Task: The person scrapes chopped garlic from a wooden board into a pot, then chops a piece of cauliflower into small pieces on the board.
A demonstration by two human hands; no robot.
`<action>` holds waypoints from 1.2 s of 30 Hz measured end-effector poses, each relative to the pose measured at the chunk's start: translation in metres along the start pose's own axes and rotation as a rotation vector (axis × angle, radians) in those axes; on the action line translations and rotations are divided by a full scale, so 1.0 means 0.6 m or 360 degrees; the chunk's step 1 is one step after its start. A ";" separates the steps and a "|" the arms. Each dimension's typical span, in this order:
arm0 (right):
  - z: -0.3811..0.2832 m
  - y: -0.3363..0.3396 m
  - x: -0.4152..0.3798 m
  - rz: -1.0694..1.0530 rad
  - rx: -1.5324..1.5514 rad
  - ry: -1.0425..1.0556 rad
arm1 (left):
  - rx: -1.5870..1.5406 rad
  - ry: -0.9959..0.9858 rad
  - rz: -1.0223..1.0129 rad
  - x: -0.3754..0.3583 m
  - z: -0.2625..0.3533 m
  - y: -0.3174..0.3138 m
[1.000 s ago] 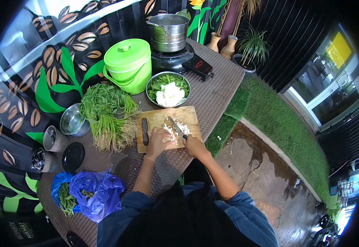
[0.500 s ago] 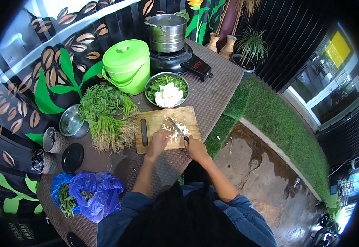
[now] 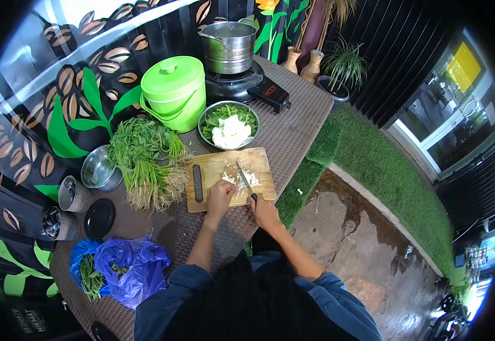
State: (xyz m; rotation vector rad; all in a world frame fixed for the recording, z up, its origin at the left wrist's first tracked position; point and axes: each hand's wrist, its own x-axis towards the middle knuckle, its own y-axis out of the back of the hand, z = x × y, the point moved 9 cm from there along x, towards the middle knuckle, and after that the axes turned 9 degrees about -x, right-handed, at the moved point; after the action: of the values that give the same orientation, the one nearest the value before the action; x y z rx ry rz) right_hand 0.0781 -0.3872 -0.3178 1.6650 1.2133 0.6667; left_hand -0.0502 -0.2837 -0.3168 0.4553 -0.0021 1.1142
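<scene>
A wooden cutting board (image 3: pixel 205 162) lies near the table's right edge with chopped white pieces (image 3: pixel 252 179) scattered over its middle. My right hand (image 3: pixel 266 213) is wrapped round the dark handle of a knife (image 3: pixel 245 177), whose blade points up and left over the pieces. At the lower part of the board my left hand (image 3: pixel 220 196) has its fingers pressed together beside the pieces; what they hold, if anything, is too small to name. Just beyond the board sits a metal bowl (image 3: pixel 229 146) of green leaves topped with a white heap (image 3: pixel 231 132).
Behind stand a green lidded bucket (image 3: pixel 174 94) and a metal pot (image 3: pixel 230 48) on a black stove (image 3: pixel 224 86). To the left are rooted greens (image 3: pixel 151 162), an empty metal bowl (image 3: pixel 101 169), a black lid (image 3: pixel 99 218) and blue plastic bags (image 3: pixel 136 273).
My right hand has moved slightly left and down, and the knife stands more upright in the view. My left hand has shifted a little.
</scene>
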 end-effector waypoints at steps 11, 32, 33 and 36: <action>0.005 0.007 0.024 -0.0209 -0.0054 0.0032 | 0.0185 -0.0204 0.0091 -0.020 0.024 -0.022; 0.013 -0.002 0.048 -0.0238 -0.0039 -0.0040 | 0.0332 -0.0474 0.0254 -0.020 0.046 -0.035; 0.012 0.012 0.047 -0.0236 -0.0037 -0.0035 | 0.0336 -0.0476 0.0257 -0.018 0.044 -0.032; -0.003 0.028 0.027 -0.0329 -0.0063 -0.0031 | 0.0304 -0.0454 0.0211 -0.012 0.036 -0.033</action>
State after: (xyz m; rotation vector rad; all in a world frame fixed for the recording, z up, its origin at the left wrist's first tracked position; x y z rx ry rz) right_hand 0.0895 -0.3730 -0.3036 1.4856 1.3282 0.5421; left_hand -0.0318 -0.3048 -0.3055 0.7919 -0.1789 1.1759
